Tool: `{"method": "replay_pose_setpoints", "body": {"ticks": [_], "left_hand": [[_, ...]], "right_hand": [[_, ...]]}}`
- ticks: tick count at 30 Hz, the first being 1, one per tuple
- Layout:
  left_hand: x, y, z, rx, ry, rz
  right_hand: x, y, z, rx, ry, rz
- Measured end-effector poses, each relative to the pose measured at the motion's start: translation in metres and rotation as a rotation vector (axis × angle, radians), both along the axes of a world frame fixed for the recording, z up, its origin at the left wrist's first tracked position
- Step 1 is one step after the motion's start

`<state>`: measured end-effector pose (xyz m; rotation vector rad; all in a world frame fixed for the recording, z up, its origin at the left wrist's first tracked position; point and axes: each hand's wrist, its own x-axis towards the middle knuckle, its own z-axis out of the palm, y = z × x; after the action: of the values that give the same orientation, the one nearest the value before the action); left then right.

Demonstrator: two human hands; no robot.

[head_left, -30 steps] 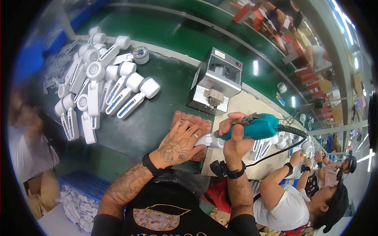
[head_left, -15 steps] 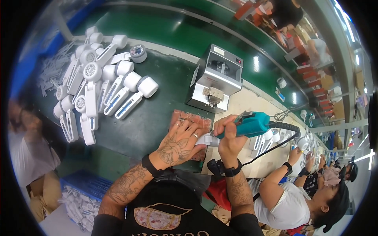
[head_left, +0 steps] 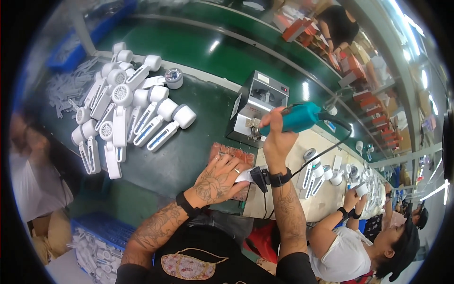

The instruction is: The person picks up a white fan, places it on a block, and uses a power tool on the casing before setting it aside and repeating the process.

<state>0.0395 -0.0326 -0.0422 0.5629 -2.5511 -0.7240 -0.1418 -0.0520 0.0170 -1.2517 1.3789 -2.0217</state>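
"Several white fans [head_left: 119, 124] lay heaped on the green worktop [head_left: 158, 169], far left. Next item, the left hand [head_left: 213, 183]?"

"It held a white part [head_left: 243, 176], partly hidden, down against a reddish pad [head_left: 231, 151]."

"And further right?"

"One silver machine [head_left: 260, 108] stood beyond. The right hand [head_left: 279, 141] was closed around a teal power screwdriver [head_left: 297, 118], raised near it, tip apart from the part."

Bright tube lights [head_left: 424, 79] glow at upper right, with glare on the green conveyor belt [head_left: 189, 48]; edges bend toward the dark rim, where a person [head_left: 41, 195] at far left looks blurred.
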Motion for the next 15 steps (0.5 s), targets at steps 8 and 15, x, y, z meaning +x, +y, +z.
{"method": "replay_pose_setpoints", "body": {"ticks": [8,15], "left_hand": [[-0.001,0.0,0.009,0.088,0.0,-0.014],[-0.002,0.001,0.002,0.04,-0.028,0.006]], "right_hand": [[0.007,0.015,0.008,0.093,-0.086,0.039],[0.024,0.095,0.008,0.094,-0.126,0.084]]}}
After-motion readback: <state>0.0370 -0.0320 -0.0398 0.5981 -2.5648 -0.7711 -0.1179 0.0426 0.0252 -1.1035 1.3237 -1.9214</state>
